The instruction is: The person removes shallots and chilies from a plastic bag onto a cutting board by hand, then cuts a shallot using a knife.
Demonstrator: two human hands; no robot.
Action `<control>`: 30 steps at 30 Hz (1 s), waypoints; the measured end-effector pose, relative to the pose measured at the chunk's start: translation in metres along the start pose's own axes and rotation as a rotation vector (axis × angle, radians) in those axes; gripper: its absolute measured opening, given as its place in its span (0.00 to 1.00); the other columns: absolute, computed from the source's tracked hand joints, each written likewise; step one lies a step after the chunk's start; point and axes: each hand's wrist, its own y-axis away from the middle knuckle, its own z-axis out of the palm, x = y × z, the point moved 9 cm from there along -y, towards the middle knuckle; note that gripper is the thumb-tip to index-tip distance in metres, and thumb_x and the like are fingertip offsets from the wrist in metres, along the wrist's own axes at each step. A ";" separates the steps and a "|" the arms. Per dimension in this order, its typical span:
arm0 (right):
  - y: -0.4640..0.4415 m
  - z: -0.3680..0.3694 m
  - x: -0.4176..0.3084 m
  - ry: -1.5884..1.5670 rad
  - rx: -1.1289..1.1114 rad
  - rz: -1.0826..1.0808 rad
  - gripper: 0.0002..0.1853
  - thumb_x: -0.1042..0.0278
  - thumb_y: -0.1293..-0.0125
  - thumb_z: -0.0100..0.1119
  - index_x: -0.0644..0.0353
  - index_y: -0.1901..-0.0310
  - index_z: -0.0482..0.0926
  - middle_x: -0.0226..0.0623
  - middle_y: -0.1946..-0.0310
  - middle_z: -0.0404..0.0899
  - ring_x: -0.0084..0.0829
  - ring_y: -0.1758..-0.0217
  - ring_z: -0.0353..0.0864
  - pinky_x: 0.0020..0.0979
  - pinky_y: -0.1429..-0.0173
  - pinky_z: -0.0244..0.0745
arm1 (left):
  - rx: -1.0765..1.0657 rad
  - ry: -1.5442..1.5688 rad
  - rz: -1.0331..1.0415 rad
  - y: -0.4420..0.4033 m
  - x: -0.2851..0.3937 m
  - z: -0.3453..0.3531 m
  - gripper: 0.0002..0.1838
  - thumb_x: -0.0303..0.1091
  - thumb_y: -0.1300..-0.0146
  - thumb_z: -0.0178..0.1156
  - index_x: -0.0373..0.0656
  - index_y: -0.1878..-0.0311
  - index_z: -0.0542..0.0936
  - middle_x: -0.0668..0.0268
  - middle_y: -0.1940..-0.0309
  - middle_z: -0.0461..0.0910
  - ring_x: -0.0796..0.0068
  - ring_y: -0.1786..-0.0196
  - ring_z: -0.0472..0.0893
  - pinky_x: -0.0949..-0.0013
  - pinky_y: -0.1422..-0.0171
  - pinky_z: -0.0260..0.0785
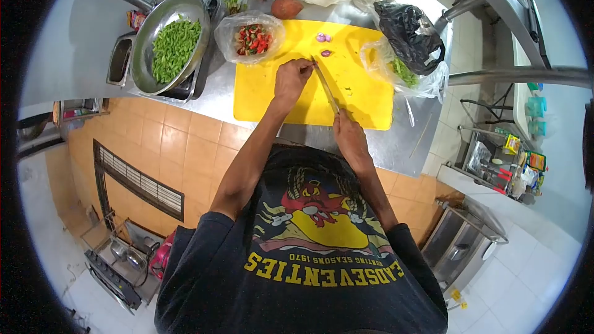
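Note:
A yellow cutting board [260, 96] lies on the steel table. My right hand [349, 136] is closed round the handle of a knife [326, 88], whose blade points up and to the left across the board. Near the blade's tip, my left hand [294, 78] has its fingers pinched together; what they hold is too small to make out. Just beyond the tip lies a purple shallot piece [326, 53], with more shallots [323, 38] farther up the board. Small green scraps [348, 91] sit right of the blade.
A bag of cut red chillies [252, 40] stands at the board's upper left, beside a pan of green pieces [176, 49]. A clear bag with greens [405, 73] and a black bag [411, 37] are at the right. A brown root vegetable [286, 7] lies behind the board.

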 end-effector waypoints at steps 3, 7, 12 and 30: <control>-0.001 0.001 -0.005 -0.012 -0.014 0.004 0.16 0.60 0.26 0.42 0.65 0.51 0.72 0.60 0.75 0.79 0.61 0.69 0.80 0.57 0.63 0.76 | 0.008 -0.022 -0.015 0.000 0.000 -0.001 0.07 0.30 0.40 0.66 0.40 0.60 0.86 0.53 0.68 0.85 0.62 0.70 0.84 0.66 0.65 0.74; -0.014 0.005 -0.011 -0.073 0.046 -0.069 0.17 0.61 0.26 0.42 0.68 0.50 0.72 0.60 0.72 0.80 0.60 0.68 0.81 0.57 0.62 0.75 | -0.016 0.022 -0.100 0.001 -0.007 0.003 0.08 0.31 0.40 0.64 0.43 0.59 0.86 0.50 0.69 0.83 0.55 0.67 0.84 0.60 0.61 0.75; -0.033 0.006 -0.020 -0.044 0.007 0.004 0.16 0.62 0.27 0.43 0.68 0.50 0.73 0.61 0.69 0.80 0.60 0.65 0.81 0.56 0.59 0.76 | 0.040 -0.021 -0.062 0.002 -0.007 0.004 0.08 0.31 0.41 0.64 0.43 0.59 0.86 0.50 0.68 0.82 0.52 0.66 0.83 0.58 0.61 0.75; -0.001 0.009 -0.002 -0.070 -0.024 0.028 0.15 0.60 0.27 0.43 0.64 0.54 0.73 0.63 0.70 0.79 0.64 0.65 0.80 0.59 0.58 0.76 | 0.116 -0.072 0.043 0.009 -0.005 -0.009 0.07 0.29 0.43 0.65 0.39 0.62 0.83 0.51 0.69 0.82 0.51 0.66 0.82 0.56 0.61 0.74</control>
